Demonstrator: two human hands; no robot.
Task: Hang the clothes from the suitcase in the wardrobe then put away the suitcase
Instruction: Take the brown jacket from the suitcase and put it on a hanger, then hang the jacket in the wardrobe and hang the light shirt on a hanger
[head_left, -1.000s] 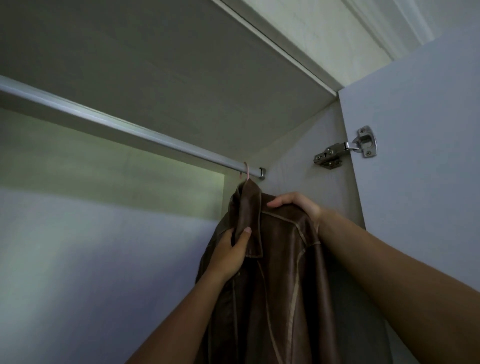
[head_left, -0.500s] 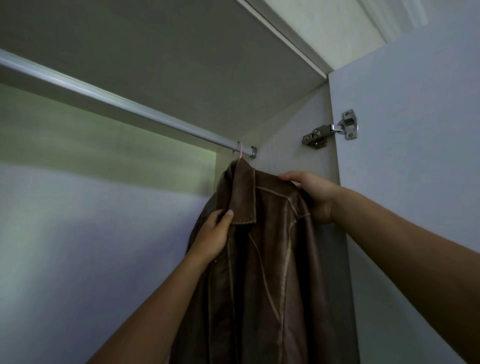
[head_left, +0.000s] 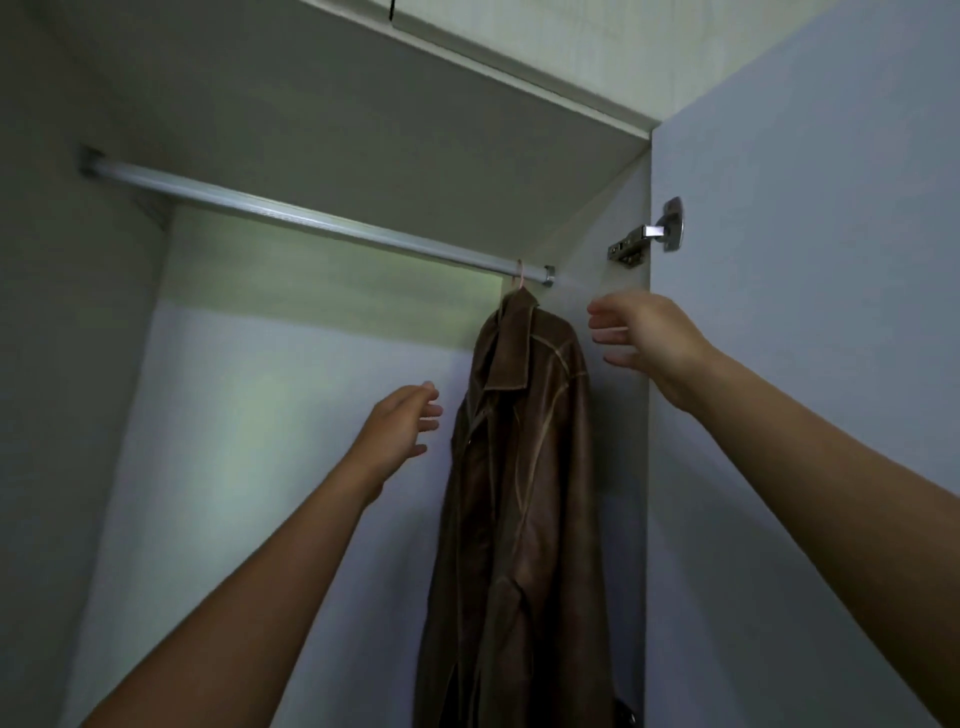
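A brown leather jacket (head_left: 519, 467) hangs inside the wardrobe from a pink hanger hook (head_left: 520, 274) at the right end of the metal rail (head_left: 311, 221). My left hand (head_left: 397, 428) hovers just left of the jacket, fingers relaxed, touching nothing. To the right of the jacket's shoulder, my right hand (head_left: 647, 338) is raised with loosely spread fingers and holds nothing. The suitcase is out of view.
The open wardrobe door (head_left: 805, 364) stands at the right, with a metal hinge (head_left: 649, 236) near my right hand. The rail left of the jacket carries no hangers. A shelf board (head_left: 363, 119) closes the compartment above.
Both hands have let go of the jacket and pulled away from it. The jacket now hangs freely on the rail. The view has drawn back and shows the whole rail.
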